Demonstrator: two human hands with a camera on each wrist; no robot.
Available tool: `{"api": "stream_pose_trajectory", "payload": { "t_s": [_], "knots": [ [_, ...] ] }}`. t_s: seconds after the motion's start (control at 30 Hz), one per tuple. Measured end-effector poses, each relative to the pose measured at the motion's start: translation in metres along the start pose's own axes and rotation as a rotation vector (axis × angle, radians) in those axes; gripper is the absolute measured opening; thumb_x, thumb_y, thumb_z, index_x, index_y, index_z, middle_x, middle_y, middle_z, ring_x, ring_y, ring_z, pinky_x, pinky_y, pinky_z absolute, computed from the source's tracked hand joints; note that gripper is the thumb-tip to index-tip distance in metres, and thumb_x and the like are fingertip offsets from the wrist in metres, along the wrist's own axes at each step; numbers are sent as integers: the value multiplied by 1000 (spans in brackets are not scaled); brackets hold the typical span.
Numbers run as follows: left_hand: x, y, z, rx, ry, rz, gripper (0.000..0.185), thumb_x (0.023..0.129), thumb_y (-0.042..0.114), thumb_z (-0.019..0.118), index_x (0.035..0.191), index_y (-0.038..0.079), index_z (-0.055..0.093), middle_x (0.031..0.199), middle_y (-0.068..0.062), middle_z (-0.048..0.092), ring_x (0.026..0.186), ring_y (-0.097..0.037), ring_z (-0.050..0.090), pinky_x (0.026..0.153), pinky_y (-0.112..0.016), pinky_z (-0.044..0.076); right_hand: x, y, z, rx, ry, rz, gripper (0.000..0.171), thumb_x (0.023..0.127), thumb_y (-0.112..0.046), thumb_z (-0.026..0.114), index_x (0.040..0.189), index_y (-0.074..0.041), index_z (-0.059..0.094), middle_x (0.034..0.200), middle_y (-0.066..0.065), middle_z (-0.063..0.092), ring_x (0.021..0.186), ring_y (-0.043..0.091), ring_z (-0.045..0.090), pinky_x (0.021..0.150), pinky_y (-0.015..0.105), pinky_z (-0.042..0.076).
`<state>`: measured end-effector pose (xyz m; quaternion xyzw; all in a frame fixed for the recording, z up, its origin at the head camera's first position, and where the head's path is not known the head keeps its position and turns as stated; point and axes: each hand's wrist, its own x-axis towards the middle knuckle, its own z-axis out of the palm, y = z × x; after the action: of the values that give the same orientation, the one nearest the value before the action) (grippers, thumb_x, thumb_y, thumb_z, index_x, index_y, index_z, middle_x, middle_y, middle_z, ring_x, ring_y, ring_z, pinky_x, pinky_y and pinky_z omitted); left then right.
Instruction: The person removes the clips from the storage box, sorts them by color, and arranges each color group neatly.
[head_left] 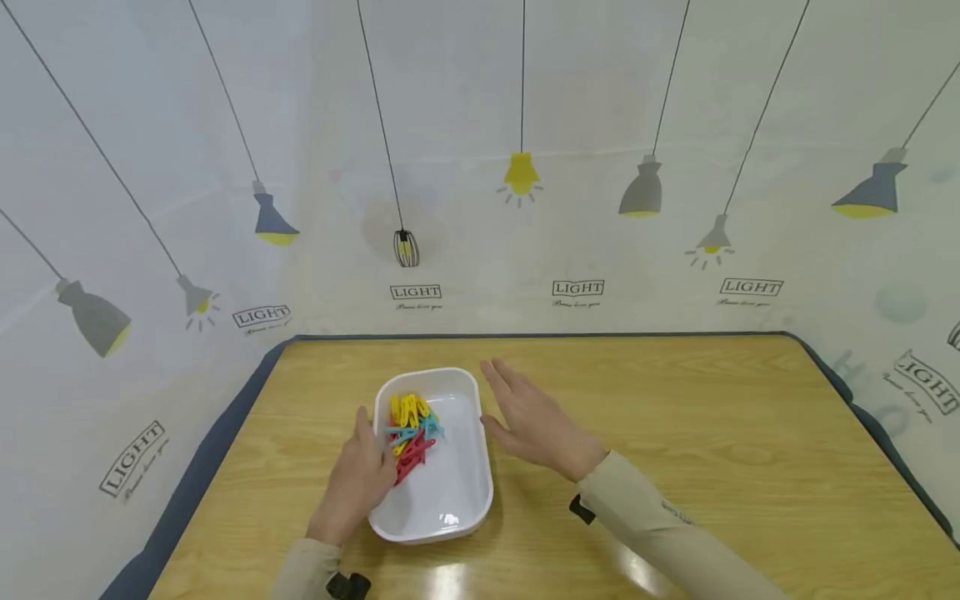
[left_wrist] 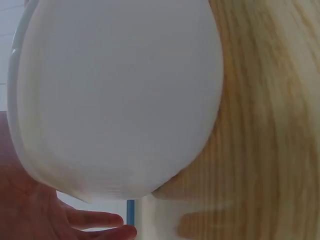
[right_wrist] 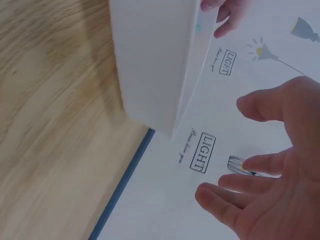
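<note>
In the head view, the tray [head_left: 450,496] near six o'clock looks like smooth, glossy plastic with a bright highlight. The clips [head_left: 412,433] toward its eleven o'clock look plastic too. The tabletop [head_left: 675,417] shows shiny wood grain. The sleeves [head_left: 645,518] at five and seven o'clock are matt cloth.

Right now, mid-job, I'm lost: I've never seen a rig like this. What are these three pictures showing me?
There's no machine here, just a person working bare-handed. The wide picture comes from a camera on the head; the other two come from cameras on the left and right wrists. On the wooden table sits a white tray holding yellow, blue and red clothespins. The left hand is at the tray's left side; whether it grips is unclear. The right hand is open beside the opposite side and holds nothing.
</note>
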<state>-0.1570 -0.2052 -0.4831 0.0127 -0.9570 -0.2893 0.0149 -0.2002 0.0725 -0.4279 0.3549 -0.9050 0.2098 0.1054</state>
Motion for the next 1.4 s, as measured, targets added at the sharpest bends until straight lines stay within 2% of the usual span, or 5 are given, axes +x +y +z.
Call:
{"api": "stream_pose_trajectory", "payload": {
  "t_s": [0.37, 0.67, 0.93, 1.1, 1.4],
  "knots": [
    [6, -7, 11, -272, -76, 18, 78, 88, -10, 40, 156, -13, 1, 160, -40, 17, 149, -50, 21, 123, -59, 17, 37, -24, 9, 70, -25, -21, 65, 95, -15, 67, 148, 10, 39, 141, 29, 54, 128, 39, 57, 109, 46, 50],
    [10, -4, 15, -319, -34, 63, 85, 80, -16, 43, 156, -11, 5, 154, -40, 30, 143, -50, 33, 120, -62, 25, 62, -37, 30, 102, -66, -22, 61, 91, -9, 70, 145, 7, 45, 131, 25, 62, 117, 35, 63, 99, 43, 56],
    [3, -5, 15, -345, 3, 75, 91, 73, -20, 48, 155, -10, 11, 149, -37, 39, 135, -48, 43, 115, -63, 34, 76, -51, 52, 127, -131, -69, 39, 89, -3, 70, 127, 4, 62, 122, 18, 66, 108, 24, 64, 94, 31, 57],
    [-1, -7, 14, -324, -4, 49, 92, 73, -19, 49, 155, -10, 8, 150, -37, 37, 137, -47, 41, 117, -61, 33, 82, -56, 50, 92, -158, -98, 29, 88, -3, 72, 116, 3, 68, 115, 15, 69, 104, 22, 65, 90, 29, 57],
    [4, -5, 15, -335, 26, 109, 88, 68, -20, 50, 151, -8, 21, 139, -31, 48, 122, -40, 50, 105, -57, 43, 100, -59, 48, 69, -247, -61, 22, 89, -6, 69, 110, 1, 72, 103, 12, 72, 87, 16, 60, 77, 23, 54]
  ]
}}
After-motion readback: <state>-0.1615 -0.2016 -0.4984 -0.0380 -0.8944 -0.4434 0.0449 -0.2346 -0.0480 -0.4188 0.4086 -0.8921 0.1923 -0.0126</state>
